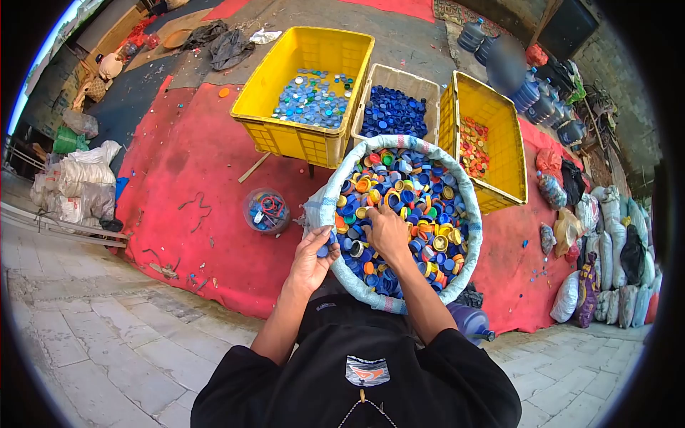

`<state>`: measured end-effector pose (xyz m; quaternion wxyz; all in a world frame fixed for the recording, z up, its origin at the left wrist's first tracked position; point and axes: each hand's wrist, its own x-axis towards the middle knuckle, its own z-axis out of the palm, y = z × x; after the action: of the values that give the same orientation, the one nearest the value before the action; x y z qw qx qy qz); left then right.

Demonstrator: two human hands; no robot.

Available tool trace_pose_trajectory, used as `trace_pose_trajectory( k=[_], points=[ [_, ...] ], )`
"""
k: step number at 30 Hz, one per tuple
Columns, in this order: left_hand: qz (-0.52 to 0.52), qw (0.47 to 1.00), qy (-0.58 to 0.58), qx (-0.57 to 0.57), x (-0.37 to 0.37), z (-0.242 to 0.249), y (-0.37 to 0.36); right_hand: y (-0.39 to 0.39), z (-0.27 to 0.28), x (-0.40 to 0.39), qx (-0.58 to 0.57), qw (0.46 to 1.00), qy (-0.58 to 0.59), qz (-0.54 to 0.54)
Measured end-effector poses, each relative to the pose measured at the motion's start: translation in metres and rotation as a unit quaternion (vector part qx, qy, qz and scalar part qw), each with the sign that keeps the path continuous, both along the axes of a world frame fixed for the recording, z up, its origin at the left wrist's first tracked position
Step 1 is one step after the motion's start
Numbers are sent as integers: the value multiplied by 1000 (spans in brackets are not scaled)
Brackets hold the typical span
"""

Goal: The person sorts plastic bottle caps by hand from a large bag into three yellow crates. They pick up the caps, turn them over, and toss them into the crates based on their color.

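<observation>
A round sack [467, 267] with a rolled white-blue rim stands before me, full of mixed plastic bottle caps [428, 232] in blue, orange, yellow, green and white. At its left rim my left hand [312, 264] is closed around blue bottle caps [323, 250]. My right hand [389, 234] reaches over the pile with bent fingers among the caps; whatever its fingertips hold is hidden.
Behind the sack stand a yellow crate [242, 107] of light-blue caps, a whitish crate [358, 121] of dark-blue caps and another yellow crate [510, 135] of red-orange caps. A clear tub [267, 211] sits left on red matting. Filled sacks [606, 242] line the right.
</observation>
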<state>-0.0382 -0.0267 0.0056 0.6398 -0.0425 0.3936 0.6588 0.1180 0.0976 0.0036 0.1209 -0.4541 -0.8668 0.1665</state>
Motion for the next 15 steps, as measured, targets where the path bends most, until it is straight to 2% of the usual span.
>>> trace_pose_trajectory(
  k=[4, 8, 9, 11, 12, 15],
  points=[
    [16, 1000, -13, 20, -7, -12, -3, 2, -11, -3, 27, 999, 22, 2],
    [-7, 1000, -18, 21, -11, -9, -1, 6, -7, 3, -57, 989, 135, -34],
    [-16, 999, -19, 23, -11, -7, 1, 8, -6, 5, -139, 964, 213, -79],
    [-33, 999, -4, 37, -7, -4, 7, 9, 0, 10, -294, 870, 361, -164],
    [-42, 998, 4, 45, -5, -2, 10, 7, 20, 14, -362, 798, 445, -182],
    [-57, 997, -6, 51, 6, 7, 24, 5, 16, 40, -510, 567, 614, -204]
  ],
)
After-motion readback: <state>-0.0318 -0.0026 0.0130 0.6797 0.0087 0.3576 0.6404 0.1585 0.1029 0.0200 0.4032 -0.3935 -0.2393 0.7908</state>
